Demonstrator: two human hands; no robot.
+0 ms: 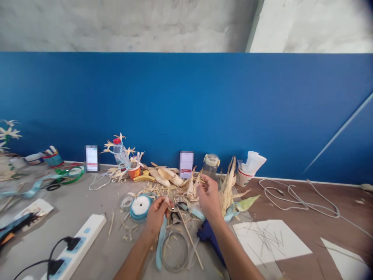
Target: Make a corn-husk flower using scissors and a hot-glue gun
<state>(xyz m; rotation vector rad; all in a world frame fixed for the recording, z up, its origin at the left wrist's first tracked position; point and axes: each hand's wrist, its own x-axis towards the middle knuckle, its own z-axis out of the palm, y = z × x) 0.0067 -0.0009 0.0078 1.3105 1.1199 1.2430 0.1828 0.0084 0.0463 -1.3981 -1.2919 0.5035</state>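
My left hand (155, 216) is closed in a pinch around a small pale strip of corn husk (168, 199), partly covered by the fingers. Farther right, my right hand (209, 196) has its thumb and fingers curled in at the tip of a dry corn husk (191, 187) in the pile. Beside the left hand lies a spool of light blue ribbon (140, 206), with a loose blue strip (160, 245) below it. Between the hands are dark-handled scissors (182, 206) and a thin stick (190, 238). A dark blue glue gun (210, 239) lies under my right forearm.
A coil of wire (175, 268) lies in front. White paper (271, 242) with thin wires is at right, near a white cable (303, 206). A power strip (77, 245) stands left. Behind are a husk-flower stem (124, 149), two phones, a clear jar (211, 166) and a paper cup (244, 177).
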